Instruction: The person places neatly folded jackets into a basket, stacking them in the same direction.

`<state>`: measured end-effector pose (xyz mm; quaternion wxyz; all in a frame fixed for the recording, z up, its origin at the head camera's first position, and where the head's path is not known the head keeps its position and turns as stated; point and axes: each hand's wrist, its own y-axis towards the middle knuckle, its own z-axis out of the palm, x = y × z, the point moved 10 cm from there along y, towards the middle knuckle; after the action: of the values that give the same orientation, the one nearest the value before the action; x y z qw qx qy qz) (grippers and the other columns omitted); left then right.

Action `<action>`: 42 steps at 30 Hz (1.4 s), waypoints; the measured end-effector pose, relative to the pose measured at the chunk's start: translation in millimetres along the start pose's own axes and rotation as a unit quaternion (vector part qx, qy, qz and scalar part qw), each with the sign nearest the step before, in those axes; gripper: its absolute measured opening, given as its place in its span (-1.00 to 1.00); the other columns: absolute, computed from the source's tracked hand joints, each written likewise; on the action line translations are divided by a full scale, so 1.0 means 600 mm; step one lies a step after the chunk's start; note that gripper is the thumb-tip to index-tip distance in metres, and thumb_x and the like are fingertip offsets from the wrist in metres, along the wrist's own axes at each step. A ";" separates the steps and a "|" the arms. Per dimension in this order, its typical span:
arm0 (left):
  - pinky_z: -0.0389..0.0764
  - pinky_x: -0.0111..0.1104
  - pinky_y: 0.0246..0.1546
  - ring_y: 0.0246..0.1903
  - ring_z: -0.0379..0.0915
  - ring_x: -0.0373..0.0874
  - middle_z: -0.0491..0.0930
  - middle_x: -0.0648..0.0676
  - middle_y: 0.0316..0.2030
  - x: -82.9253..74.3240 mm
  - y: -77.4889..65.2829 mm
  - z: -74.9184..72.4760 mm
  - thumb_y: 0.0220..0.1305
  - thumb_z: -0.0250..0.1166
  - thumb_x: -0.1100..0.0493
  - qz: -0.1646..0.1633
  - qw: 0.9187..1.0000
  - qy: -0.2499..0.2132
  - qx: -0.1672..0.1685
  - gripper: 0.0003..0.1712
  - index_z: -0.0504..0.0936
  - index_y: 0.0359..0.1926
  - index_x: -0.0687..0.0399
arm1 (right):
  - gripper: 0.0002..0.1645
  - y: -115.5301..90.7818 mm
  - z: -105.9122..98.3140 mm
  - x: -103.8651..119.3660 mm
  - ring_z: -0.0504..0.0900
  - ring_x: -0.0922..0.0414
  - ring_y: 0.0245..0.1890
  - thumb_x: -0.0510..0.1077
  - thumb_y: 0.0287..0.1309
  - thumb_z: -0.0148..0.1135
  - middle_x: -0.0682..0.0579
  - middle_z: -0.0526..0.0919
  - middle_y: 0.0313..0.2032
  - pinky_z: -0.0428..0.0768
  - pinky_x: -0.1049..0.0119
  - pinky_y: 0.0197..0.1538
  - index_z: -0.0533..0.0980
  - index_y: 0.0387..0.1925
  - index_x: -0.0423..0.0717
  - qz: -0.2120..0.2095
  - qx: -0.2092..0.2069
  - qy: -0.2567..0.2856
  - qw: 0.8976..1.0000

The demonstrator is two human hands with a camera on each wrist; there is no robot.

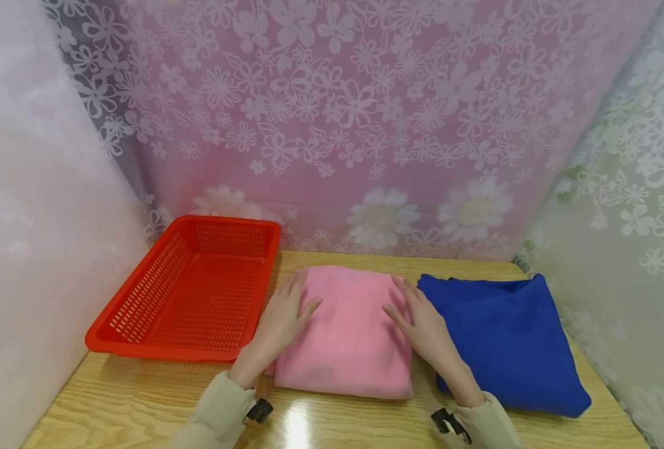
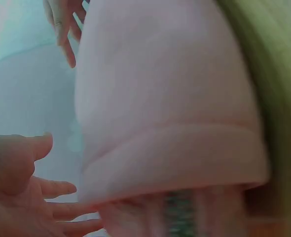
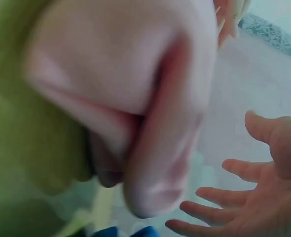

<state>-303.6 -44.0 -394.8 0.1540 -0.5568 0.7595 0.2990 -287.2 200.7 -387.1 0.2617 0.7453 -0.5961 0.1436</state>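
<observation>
Head view: we are looking down across the desk (image 1: 354, 424), reading its row of things from the left.
Red basket (image 1: 163, 353): standing at the far left, its right side running just beside the left forearm.
Left hand (image 1: 283, 318): we are seeing its grip spread wide, fingers reaching out straight, thumb standing well off from them, and nothing caught between; it is lying along the left edge of the pink cloth (image 1: 348, 330).
Place of the pink cloth: folded into a soft pad, it is lying on the desk between the hands, to the right of the left grip and to the left of the right one.
Long axis: we are finding none clear; the pad is looking nearly square, its front edge running left to right.
Nearer hand: neither is standing out; both are flanking the pad, so we are judging that a lift would be turning on the palms closing evenly from its sides.
Right hand (image 1: 427, 321): its grip is mirroring the left, thumb apart and fingers straight, holding nothing; whether it is touching the pad, we cannot tell.
Blue cloth (image 1: 502, 349): lying folded at the far right, just beside the right hand.
</observation>
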 end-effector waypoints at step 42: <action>0.47 0.08 0.15 0.26 0.36 0.23 0.06 0.25 0.55 0.107 -0.076 0.089 0.44 0.25 -0.10 -0.195 0.890 -0.403 0.086 -0.10 -0.02 0.62 -0.19 | -0.03 -0.077 0.116 -0.102 0.43 -0.10 0.28 0.00 0.51 0.10 -0.25 0.01 0.55 0.57 0.00 0.15 -0.28 0.60 0.53 0.205 0.125 0.449 0.861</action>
<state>-287.6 -68.2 -485.4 0.5492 -0.5102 0.5313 0.3947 -264.9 218.3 -486.5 0.3698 0.4874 -0.5307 0.5865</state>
